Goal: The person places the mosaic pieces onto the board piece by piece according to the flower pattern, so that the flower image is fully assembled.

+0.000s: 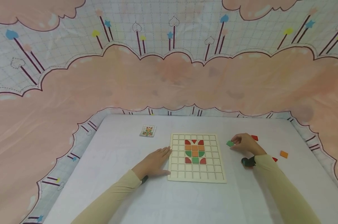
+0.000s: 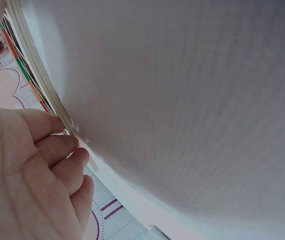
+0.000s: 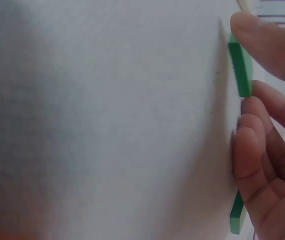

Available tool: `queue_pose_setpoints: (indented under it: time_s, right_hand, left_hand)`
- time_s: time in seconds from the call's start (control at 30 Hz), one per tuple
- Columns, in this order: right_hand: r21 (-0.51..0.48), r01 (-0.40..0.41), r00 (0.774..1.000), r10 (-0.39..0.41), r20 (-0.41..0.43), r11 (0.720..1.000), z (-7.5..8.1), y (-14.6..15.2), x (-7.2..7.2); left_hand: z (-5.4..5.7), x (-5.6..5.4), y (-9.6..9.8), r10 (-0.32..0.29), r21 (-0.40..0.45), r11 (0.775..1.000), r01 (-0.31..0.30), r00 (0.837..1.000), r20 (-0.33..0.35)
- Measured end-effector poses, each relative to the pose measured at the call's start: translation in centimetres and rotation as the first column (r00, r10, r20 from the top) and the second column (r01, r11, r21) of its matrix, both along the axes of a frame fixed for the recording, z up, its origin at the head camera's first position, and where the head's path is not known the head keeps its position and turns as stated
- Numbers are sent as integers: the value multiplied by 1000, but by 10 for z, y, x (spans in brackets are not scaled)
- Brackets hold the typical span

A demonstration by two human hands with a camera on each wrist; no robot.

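Note:
A cream grid board (image 1: 197, 176) lies on the table, with red, orange, and green tiles set in a flower-like pattern in its upper middle. My left hand (image 1: 155, 161) rests at the board's left edge, fingers extended; in the left wrist view its fingertips (image 2: 72, 145) touch the board's side. To the right of the board, my right hand (image 1: 245, 144) pinches a small green tile (image 1: 230, 143) by thumb and fingers, low over the table. The right wrist view shows this green tile (image 3: 240, 67) edge-on, and a second green tile (image 3: 236, 217) partly behind the fingers.
A small pattern card (image 1: 148, 131) lies to the board's upper left. Around my right forearm are a red tile (image 1: 254, 137), an orange tile (image 1: 284, 154) and another red tile (image 1: 274, 159), partly covered by the sleeve. A patterned cloth (image 1: 169, 81) hangs behind the white table.

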State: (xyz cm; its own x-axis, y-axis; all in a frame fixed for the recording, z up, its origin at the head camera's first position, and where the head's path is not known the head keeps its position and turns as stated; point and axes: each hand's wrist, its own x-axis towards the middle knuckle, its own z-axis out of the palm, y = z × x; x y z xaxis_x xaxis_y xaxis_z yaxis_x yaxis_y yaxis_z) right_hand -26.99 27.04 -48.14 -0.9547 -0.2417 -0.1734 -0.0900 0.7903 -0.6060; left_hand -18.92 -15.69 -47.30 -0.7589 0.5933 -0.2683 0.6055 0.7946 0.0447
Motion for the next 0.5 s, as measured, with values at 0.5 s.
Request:
queue_pose_setpoints:
  time_s: [0.5]
  right_hand:
    - [-2, -32, 998, 32, 61, 999, 3, 1, 2]
  left_hand:
    - [-1, -1, 0, 9, -11, 1000, -9, 1000, 12]
